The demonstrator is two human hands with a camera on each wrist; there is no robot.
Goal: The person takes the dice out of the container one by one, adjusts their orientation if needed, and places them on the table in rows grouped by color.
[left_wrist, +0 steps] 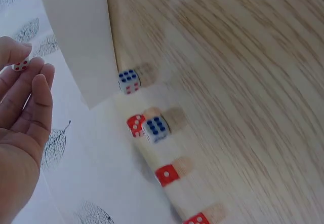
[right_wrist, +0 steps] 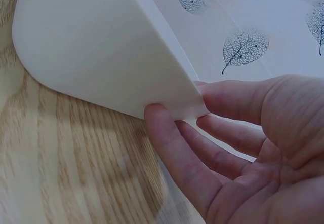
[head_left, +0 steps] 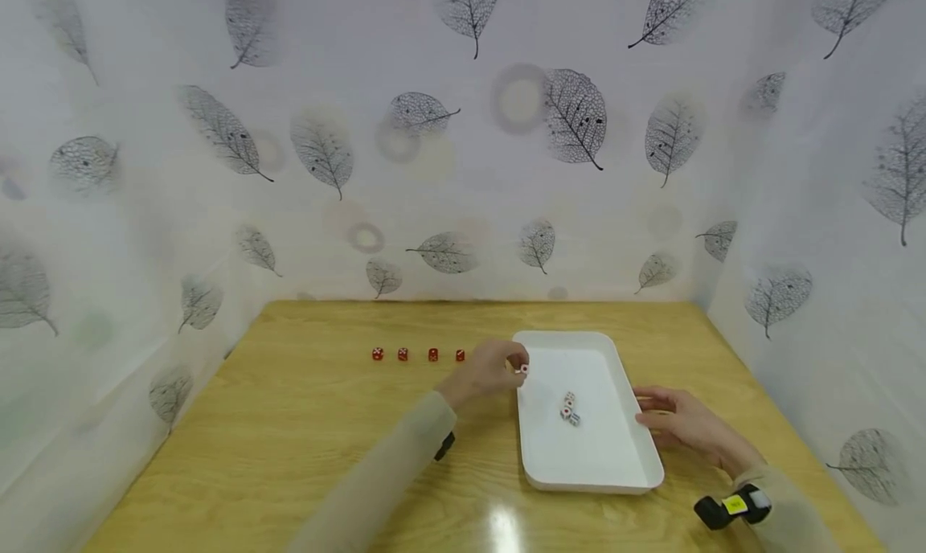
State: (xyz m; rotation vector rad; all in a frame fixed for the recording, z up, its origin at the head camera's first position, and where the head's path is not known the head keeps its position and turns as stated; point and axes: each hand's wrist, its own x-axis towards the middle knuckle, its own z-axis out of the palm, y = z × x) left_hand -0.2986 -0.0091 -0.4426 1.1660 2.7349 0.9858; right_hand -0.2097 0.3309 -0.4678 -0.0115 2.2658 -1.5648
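Note:
My left hand (head_left: 492, 368) pinches a small white die (head_left: 524, 369) between thumb and fingertips, over the left rim of the white tray (head_left: 586, 464). In the left wrist view the pinched die (left_wrist: 20, 65) shows red pips. At the tray's other side, my right hand (head_left: 687, 424) grips the right rim. Its thumb (right_wrist: 233, 100) lies at the rim and a finger (right_wrist: 162, 127) presses the outer wall. Inside the tray lie several white dice (head_left: 570, 408) in a small cluster.
Several red dice (head_left: 432, 354) stand in a spaced row left of the tray. Two white dice with blue pips (left_wrist: 129, 81) (left_wrist: 155, 128) sit on the wooden table (head_left: 289, 440) near that row. A leaf-patterned curtain (head_left: 463, 175) closes off the back and sides.

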